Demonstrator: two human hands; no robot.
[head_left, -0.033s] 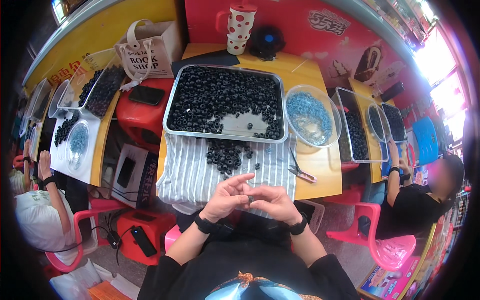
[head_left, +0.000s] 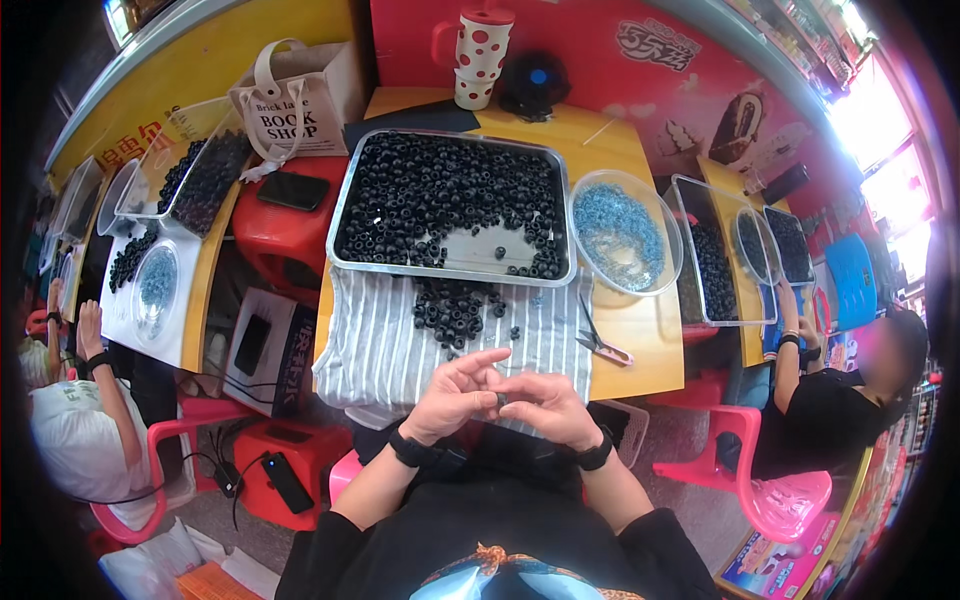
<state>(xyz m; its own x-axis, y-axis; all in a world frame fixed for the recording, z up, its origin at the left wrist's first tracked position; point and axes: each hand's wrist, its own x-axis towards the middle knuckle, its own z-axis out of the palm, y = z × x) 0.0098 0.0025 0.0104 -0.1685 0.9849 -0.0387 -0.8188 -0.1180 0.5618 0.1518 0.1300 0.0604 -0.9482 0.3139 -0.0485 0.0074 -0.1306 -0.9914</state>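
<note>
One tiny dark roundish piece [head_left: 501,398], material unclear, I see pinched between bare left hand [head_left: 452,400] and bare right hand [head_left: 552,404], brought together; slack pressure could drop it.

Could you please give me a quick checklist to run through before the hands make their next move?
1. Small dark piece at the fingertips of left hand and right hand: ok.
2. Piece free of flaws: cannot tell, too small and partly covered.
3. Scissors lying apart from both hands: ok.
4. All black pieces inside the tray: not ok, some lie on the striped cloth.
5. Clear bowl upright: ok.
</note>
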